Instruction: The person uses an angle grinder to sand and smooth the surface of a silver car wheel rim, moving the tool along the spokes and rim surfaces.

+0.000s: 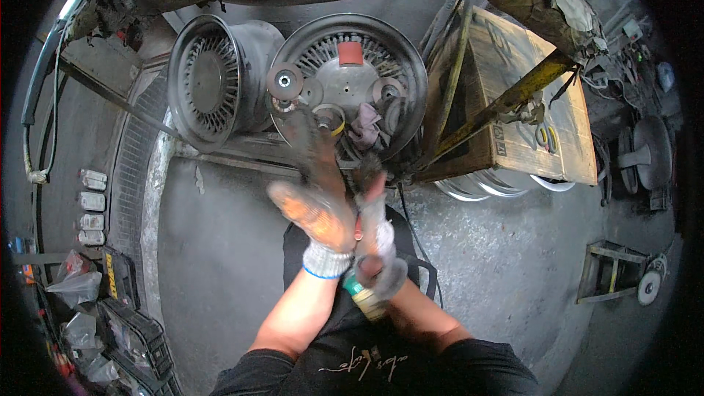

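My left hand [315,216] is in a worn work glove with an orange palm and a white, blue-edged cuff. Its thumb stands away from the dark, outstretched fingers, which smear toward the rim. Close against it on the right is my right hand [376,224], also in a stained glove; motion blurs its fingers, and I cannot make out its grip. A small red piece shows between the hands. Beside my right wrist is a green and yellow cylindrical thing [363,299], partly hidden. Ahead, a wheel rim [299,38] lies face up, bearing abrasive discs [284,81], a red block [350,53] and a crumpled pinkish cloth [365,126].
Another wheel rim [209,81] stands at the left. To the right, a cardboard box [528,95] sits behind a yellow metal bar [506,106], with scissors [545,136] on it. Black crates [139,337] line the left side. A metal stand [612,271] is far right.
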A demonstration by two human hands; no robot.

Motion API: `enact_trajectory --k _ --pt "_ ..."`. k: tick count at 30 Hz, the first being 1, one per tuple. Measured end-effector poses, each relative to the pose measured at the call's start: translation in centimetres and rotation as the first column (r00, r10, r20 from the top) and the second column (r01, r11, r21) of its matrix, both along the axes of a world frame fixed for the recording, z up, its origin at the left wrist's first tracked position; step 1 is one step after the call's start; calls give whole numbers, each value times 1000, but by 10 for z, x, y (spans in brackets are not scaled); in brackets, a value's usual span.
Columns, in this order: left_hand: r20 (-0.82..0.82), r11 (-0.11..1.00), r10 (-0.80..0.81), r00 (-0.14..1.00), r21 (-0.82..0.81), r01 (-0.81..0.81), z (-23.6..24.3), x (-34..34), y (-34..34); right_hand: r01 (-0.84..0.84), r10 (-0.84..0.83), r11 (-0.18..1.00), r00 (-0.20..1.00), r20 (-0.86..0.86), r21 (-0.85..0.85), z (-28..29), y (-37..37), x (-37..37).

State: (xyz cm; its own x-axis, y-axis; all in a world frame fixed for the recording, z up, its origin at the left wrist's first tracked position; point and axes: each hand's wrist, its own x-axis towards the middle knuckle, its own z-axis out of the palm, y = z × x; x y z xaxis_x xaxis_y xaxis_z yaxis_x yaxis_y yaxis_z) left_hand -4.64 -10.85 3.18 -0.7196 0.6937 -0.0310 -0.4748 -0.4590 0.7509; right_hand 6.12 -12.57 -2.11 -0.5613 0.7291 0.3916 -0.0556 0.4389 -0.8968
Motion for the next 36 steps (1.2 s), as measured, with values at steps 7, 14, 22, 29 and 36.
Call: enact_trajectory --k 7,14,22,29,36 --pt "30 996 -86 996 -5 87 -6 0 -3 166 -143 974 978 -151 154 -23 -14 -17" --pt "26 987 -162 986 -14 162 -10 -2 -7 -9 10 998 1000 -25 57 -18 -19 0" --pt "-1 884 -453 892 -133 449 -51 43 -66 -67 -20 953 959 -282 -296 71 46 -18" --pt "-5 904 -414 910 -121 410 -36 23 -48 2 -12 989 998 -66 -149 63 23 -14" --pt "108 868 -495 862 27 496 -82 47 -74 -10 -367 778 805 -467 -628 51 69 -11"
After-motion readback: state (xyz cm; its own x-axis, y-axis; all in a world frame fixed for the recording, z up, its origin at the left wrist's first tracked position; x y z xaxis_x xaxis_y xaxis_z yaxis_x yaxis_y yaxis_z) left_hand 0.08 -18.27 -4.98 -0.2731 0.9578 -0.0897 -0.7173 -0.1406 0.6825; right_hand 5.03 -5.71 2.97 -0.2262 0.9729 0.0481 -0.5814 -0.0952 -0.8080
